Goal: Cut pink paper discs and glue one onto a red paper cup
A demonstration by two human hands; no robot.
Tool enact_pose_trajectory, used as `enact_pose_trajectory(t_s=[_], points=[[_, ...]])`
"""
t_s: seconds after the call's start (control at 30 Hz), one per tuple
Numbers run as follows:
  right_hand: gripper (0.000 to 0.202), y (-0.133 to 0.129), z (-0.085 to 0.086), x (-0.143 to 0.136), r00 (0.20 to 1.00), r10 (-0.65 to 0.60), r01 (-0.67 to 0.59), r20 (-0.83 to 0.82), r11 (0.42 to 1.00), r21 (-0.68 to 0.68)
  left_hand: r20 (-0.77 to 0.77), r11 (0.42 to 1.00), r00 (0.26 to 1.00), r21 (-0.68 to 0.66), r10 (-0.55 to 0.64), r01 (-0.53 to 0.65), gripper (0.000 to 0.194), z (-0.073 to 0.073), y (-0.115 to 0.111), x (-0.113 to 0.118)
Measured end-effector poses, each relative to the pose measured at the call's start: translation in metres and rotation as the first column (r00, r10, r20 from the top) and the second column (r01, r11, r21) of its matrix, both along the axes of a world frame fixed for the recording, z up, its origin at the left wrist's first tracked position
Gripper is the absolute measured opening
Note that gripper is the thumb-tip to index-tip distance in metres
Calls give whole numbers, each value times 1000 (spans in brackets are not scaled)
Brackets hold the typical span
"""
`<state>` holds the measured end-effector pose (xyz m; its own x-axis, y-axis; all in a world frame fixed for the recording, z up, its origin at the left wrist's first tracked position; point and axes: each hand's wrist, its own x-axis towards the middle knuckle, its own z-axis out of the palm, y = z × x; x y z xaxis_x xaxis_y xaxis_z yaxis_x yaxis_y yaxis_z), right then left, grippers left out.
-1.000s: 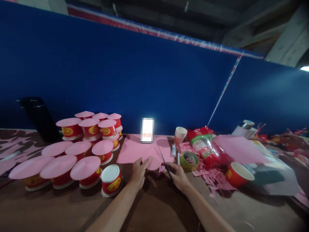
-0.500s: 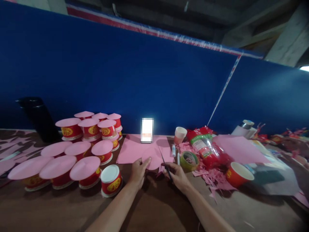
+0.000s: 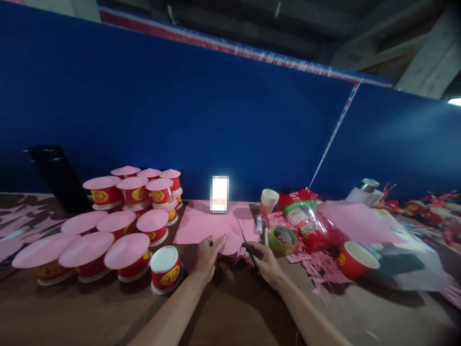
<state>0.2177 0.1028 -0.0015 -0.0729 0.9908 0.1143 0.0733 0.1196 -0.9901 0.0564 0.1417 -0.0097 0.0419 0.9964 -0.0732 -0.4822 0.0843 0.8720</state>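
Observation:
Between thumb and fingers, my left hand [image 3: 209, 257] pinches the left edge of a round pink paper disc [image 3: 230, 244]. My right hand [image 3: 264, 259] is closed on a dark, thin-bladed pair of scissors [image 3: 249, 247], whose tip points up and away beside the disc's right edge. Behind the hands lies a stack of pink paper sheets [image 3: 194, 223], against which the disc's upper outline is hard to see. A small pink scrap [image 3: 239, 254] is by the scissors, under the disc's right side.
Several red cups with pink cone tops [image 3: 127, 252] stand at left, near an upturned cup [image 3: 166, 269] and a black bottle [image 3: 59, 178]. A lit phone [image 3: 219, 194] stands behind. To the right are tape [image 3: 283, 240], a red package [image 3: 306, 216], paper shreds [image 3: 324, 266] and an orange cup [image 3: 357, 260].
The disc in my left hand has tilted or turned slightly, and its upper edge now blends into the sheets behind. Both hands have stayed in nearly the same place.

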Motion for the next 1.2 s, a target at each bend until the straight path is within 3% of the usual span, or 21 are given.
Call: enact_pose_trajectory(t_s=[1.2], points=[[40,-2,4,-1,998,-18,17,58,1000,19,0,999,999,-10,32,-32,34,0,0,0]])
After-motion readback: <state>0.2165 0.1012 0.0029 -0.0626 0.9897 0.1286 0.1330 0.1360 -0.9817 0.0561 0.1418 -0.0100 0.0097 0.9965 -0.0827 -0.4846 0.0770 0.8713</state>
